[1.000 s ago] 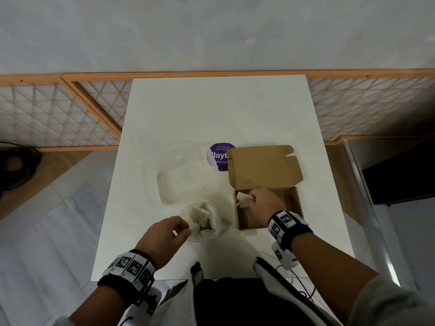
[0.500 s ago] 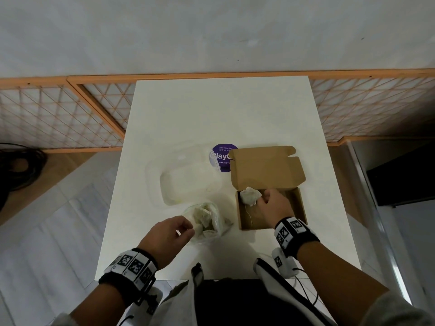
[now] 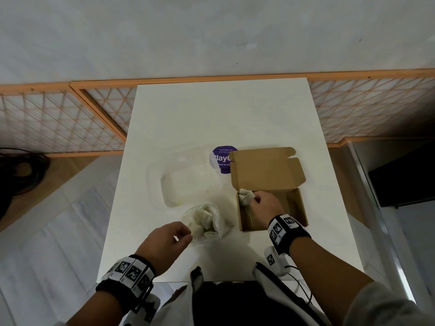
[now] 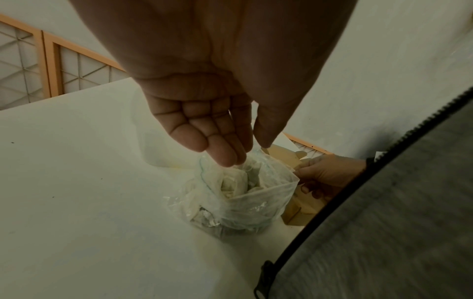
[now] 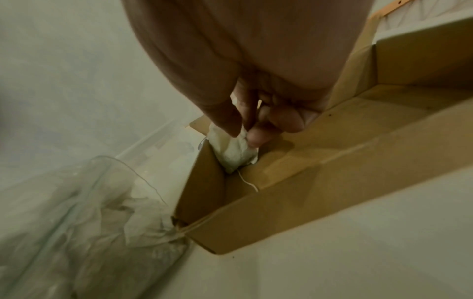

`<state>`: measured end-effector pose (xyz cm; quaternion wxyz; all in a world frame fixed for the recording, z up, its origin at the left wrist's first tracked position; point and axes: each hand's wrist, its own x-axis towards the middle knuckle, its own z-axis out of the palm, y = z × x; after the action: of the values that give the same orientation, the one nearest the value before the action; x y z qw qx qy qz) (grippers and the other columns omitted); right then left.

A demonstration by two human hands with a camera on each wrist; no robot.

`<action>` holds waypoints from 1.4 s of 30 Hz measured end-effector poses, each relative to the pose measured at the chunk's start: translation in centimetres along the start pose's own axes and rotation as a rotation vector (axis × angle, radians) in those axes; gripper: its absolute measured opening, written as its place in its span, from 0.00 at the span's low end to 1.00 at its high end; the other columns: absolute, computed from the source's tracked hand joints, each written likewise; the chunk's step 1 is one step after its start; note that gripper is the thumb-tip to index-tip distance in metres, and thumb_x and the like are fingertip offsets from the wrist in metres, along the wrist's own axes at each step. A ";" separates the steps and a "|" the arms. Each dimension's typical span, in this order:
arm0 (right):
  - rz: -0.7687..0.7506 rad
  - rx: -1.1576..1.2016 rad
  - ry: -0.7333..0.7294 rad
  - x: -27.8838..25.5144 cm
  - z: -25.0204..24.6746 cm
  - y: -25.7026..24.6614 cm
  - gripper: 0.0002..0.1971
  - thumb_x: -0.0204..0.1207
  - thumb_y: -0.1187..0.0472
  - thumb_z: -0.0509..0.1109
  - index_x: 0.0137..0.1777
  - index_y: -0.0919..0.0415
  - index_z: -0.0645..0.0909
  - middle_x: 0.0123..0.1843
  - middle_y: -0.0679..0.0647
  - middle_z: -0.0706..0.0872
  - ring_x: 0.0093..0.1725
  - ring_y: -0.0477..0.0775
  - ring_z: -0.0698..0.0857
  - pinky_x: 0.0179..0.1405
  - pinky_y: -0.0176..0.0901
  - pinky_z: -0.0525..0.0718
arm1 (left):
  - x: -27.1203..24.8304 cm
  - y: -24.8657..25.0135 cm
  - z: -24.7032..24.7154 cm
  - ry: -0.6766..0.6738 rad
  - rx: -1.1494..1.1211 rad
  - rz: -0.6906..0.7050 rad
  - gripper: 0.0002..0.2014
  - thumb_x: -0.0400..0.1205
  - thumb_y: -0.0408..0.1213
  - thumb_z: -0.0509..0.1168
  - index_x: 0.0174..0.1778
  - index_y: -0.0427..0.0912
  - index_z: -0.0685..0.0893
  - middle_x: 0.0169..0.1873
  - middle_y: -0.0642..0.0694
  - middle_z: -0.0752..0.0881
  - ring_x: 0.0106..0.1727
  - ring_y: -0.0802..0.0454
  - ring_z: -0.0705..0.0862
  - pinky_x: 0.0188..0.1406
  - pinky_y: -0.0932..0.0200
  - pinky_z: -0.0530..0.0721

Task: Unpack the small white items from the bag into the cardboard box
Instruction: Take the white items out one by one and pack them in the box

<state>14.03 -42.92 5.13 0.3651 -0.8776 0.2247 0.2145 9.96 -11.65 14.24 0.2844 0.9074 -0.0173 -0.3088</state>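
A clear plastic bag point(image 3: 207, 222) point(image 4: 240, 194) point(image 5: 84, 222) holding several small white items stands on the white table point(image 3: 221, 118). My left hand point(image 3: 179, 234) point(image 4: 245, 153) pinches the bag's rim between thumb and fingers. To its right lies the open cardboard box point(image 3: 292, 208) point(image 5: 332, 161), lid folded back. My right hand point(image 3: 255, 198) point(image 5: 243, 131) pinches a small white item point(image 3: 246, 196) point(image 5: 232, 151) with a trailing string, low in the box's far left corner.
An empty clear plastic container point(image 3: 186, 182) sits behind the bag. A purple round sticker point(image 3: 220, 158) shows beside the box lid. Orange lattice panels point(image 3: 58, 123) line the wall behind the table. My zipped jacket point(image 4: 384, 222) is at the near edge.
My right hand has carried the white item a little farther along the box's left wall to its far corner. The left hand keeps its pinch on the bag.
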 end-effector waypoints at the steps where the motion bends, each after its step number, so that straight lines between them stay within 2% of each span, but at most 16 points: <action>1: 0.010 0.028 0.005 -0.1 0.0 0.1 0.11 0.88 0.51 0.65 0.50 0.54 0.85 0.45 0.51 0.87 0.44 0.52 0.85 0.39 0.44 0.80 | 0.0 0.0 0.0 0.000 -0.002 0.000 0.03 0.86 0.51 0.69 0.51 0.59 0.86 0.44 0.62 0.90 0.42 0.69 0.86 0.43 0.72 0.79; 4: 0.026 0.072 0.025 -0.2 0.2 0.2 0.09 0.85 0.47 0.71 0.51 0.52 0.83 0.45 0.49 0.86 0.42 0.44 0.81 0.34 0.38 0.73 | -0.1 0.0 0.0 0.004 0.002 -0.005 0.04 0.85 0.51 0.69 0.51 0.58 0.87 0.44 0.63 0.90 0.41 0.69 0.86 0.42 0.74 0.78; 8: 0.040 0.109 0.039 0.0 0.3 0.1 0.12 0.82 0.45 0.75 0.51 0.53 0.84 0.46 0.49 0.87 0.44 0.48 0.83 0.36 0.40 0.75 | -0.1 0.1 0.0 0.009 0.009 -0.004 0.04 0.85 0.51 0.69 0.51 0.58 0.87 0.43 0.63 0.90 0.42 0.71 0.85 0.42 0.74 0.78; 14: 0.008 0.007 0.046 0.8 0.3 1.0 0.07 0.87 0.51 0.69 0.49 0.52 0.84 0.45 0.51 0.87 0.43 0.49 0.84 0.41 0.43 0.81 | -0.1 0.0 -0.2 0.011 0.010 -0.012 0.04 0.86 0.51 0.69 0.51 0.58 0.87 0.44 0.63 0.90 0.42 0.70 0.86 0.43 0.73 0.79; 18: -0.066 -0.119 0.029 0.9 0.0 1.0 0.09 0.88 0.50 0.67 0.53 0.52 0.87 0.50 0.53 0.88 0.46 0.51 0.85 0.49 0.48 0.87 | -0.1 0.0 -0.2 0.006 0.005 -0.009 0.05 0.86 0.52 0.68 0.51 0.58 0.87 0.44 0.63 0.90 0.42 0.69 0.86 0.42 0.73 0.79; 22: -0.138 -0.178 0.049 0.5 -0.2 0.3 0.11 0.89 0.46 0.65 0.57 0.48 0.85 0.54 0.50 0.83 0.49 0.50 0.82 0.53 0.50 0.87 | 0.0 0.0 -0.1 0.001 0.012 -0.010 0.05 0.86 0.52 0.68 0.51 0.58 0.87 0.45 0.64 0.90 0.42 0.67 0.86 0.44 0.71 0.80; 26: -0.105 -0.041 0.095 -0.5 -0.3 0.1 0.09 0.87 0.43 0.68 0.57 0.47 0.77 0.47 0.44 0.84 0.46 0.48 0.85 0.45 0.43 0.84 | 0.1 0.0 -0.1 0.000 0.009 -0.007 0.06 0.86 0.53 0.67 0.51 0.58 0.87 0.45 0.63 0.90 0.43 0.66 0.86 0.45 0.70 0.80; 31: -0.039 0.086 0.137 -1.0 -0.9 0.6 0.12 0.88 0.51 0.69 0.66 0.53 0.76 0.50 0.48 0.88 0.45 0.49 0.87 0.46 0.43 0.87 | 0.2 0.0 0.0 0.008 0.014 -0.002 0.06 0.86 0.53 0.67 0.51 0.58 0.87 0.45 0.62 0.89 0.45 0.66 0.86 0.46 0.71 0.79; 33: -0.045 0.066 0.129 -1.5 -0.9 1.1 0.10 0.87 0.51 0.70 0.63 0.52 0.78 0.49 0.46 0.88 0.46 0.49 0.89 0.49 0.47 0.91 | 0.4 -0.1 0.1 0.017 0.023 0.004 0.05 0.87 0.52 0.67 0.51 0.58 0.87 0.45 0.62 0.89 0.45 0.67 0.85 0.45 0.72 0.78; 35: -0.060 -0.001 0.104 -2.4 -1.0 1.2 0.05 0.87 0.51 0.69 0.54 0.50 0.78 0.45 0.47 0.88 0.43 0.49 0.89 0.49 0.50 0.93 | 0.6 -0.2 0.2 0.057 0.039 0.003 0.05 0.87 0.51 0.67 0.49 0.58 0.86 0.45 0.61 0.88 0.44 0.66 0.85 0.45 0.71 0.79; 37: -0.115 -0.029 0.053 -3.4 -0.8 0.7 0.05 0.87 0.52 0.69 0.49 0.49 0.79 0.43 0.48 0.87 0.42 0.49 0.88 0.46 0.47 0.91 | 1.0 -0.6 0.3 0.148 0.050 -0.009 0.04 0.85 0.51 0.68 0.47 0.59 0.86 0.47 0.59 0.85 0.45 0.64 0.85 0.48 0.66 0.82; 40: -0.313 -0.090 -0.046 -5.1 -0.3 -1.6 0.04 0.87 0.53 0.69 0.49 0.48 0.82 0.44 0.43 0.85 0.43 0.42 0.85 0.42 0.36 0.84 | 1.6 -1.6 0.6 0.238 0.038 -0.037 0.04 0.83 0.52 0.71 0.50 0.60 0.87 0.53 0.59 0.79 0.53 0.59 0.82 0.57 0.59 0.82; 42: -0.471 -0.158 -0.071 -5.7 0.6 -3.2 0.04 0.86 0.50 0.68 0.52 0.46 0.83 0.47 0.40 0.83 0.44 0.41 0.84 0.43 0.38 0.85 | 1.9 -1.9 0.8 0.227 0.031 -0.047 0.05 0.82 0.50 0.73 0.52 0.59 0.88 0.57 0.57 0.77 0.58 0.56 0.80 0.62 0.60 0.79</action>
<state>11.12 -39.12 9.60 0.3428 -0.9236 -0.0166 0.1709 10.71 -10.83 11.65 0.2630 0.9411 0.0315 -0.2101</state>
